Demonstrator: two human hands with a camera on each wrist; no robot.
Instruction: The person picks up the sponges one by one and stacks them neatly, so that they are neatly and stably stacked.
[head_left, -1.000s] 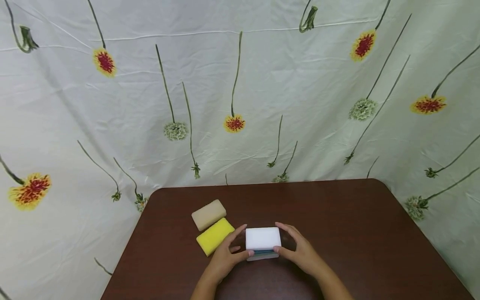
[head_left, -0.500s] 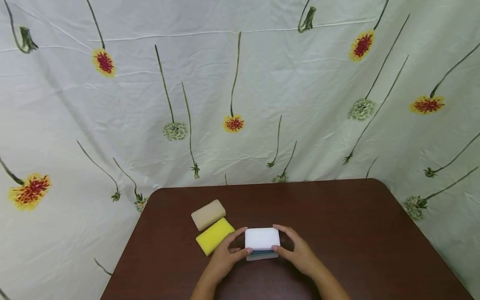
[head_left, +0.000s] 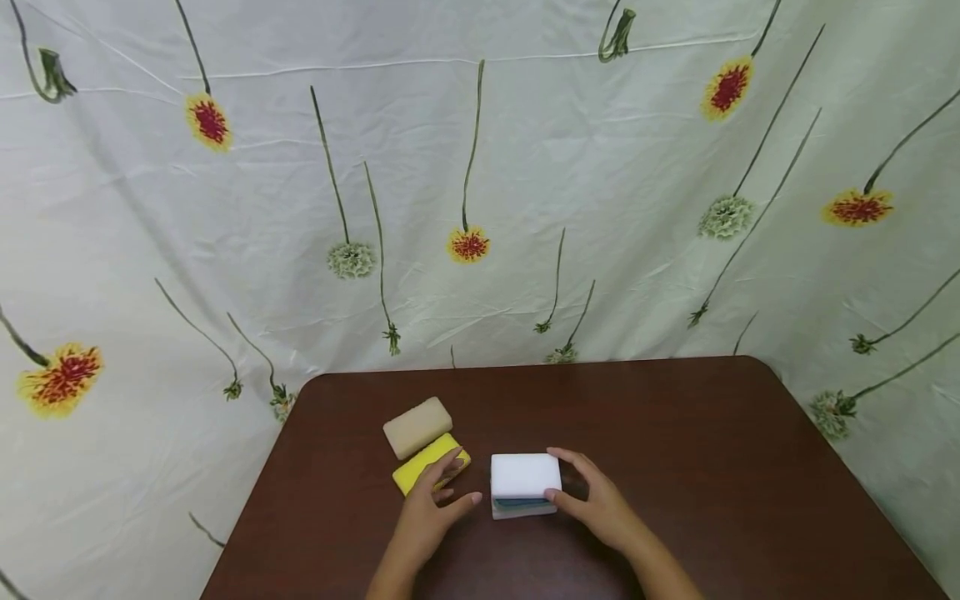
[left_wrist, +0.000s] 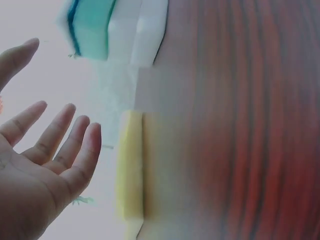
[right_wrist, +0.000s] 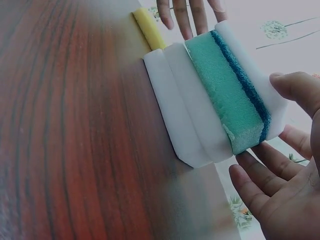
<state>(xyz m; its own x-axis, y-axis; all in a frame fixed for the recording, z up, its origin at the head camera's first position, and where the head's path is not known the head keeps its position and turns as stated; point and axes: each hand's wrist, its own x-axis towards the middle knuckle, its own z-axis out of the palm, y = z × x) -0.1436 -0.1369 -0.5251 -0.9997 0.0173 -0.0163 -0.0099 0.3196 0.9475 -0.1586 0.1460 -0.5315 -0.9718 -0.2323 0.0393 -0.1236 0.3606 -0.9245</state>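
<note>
Straight to the stack (head_left: 525, 486) on the dark surface (head_left: 720, 483) — standing between both hands, nearer the right. Gripping its top white block (right_wrist: 256, 75) by the right end with the right hand (head_left: 596, 500), thumb in front, index finger behind. Just below that, meeting a green sponge (right_wrist: 225, 95), blue side up, above two white layers. Over to the left hand (head_left: 427, 504) — apart from the stack, holding nothing, fingers loose, partly hiding a yellow sponge (head_left: 422, 461) beside a beige one. Stretching broadly rightward from there, to the surface's slanting edge.
</note>
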